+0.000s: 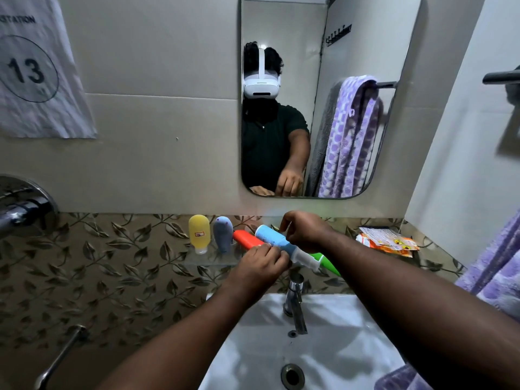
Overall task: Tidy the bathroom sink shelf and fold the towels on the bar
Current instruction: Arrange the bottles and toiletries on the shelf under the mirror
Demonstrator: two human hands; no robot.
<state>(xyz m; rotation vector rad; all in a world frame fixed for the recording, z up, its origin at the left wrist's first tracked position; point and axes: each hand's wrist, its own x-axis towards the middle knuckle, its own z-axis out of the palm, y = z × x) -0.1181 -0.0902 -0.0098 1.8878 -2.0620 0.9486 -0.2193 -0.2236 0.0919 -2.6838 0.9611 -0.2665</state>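
Note:
A blue tube with a white cap (274, 240) lies tilted over the glass shelf (209, 261). My left hand (261, 263) grips it from below and my right hand (305, 230) holds it from above. Behind it lie an orange-red tube (245, 239) and a green tube (325, 261), both partly hidden. A yellow bottle (199, 233) and a grey-blue bottle (223, 233) stand cap down on the shelf's left part. A purple patterned towel (495, 266) hangs at the right edge, and the mirror (365, 38) shows it on its bar.
Orange and white sachets (388, 242) lie at the shelf's right end. The white sink (337, 347) with its chrome tap (294, 302) sits right below my hands. A wall tap (19, 209) juts out at left. A paper sign (36, 68) hangs on the wall.

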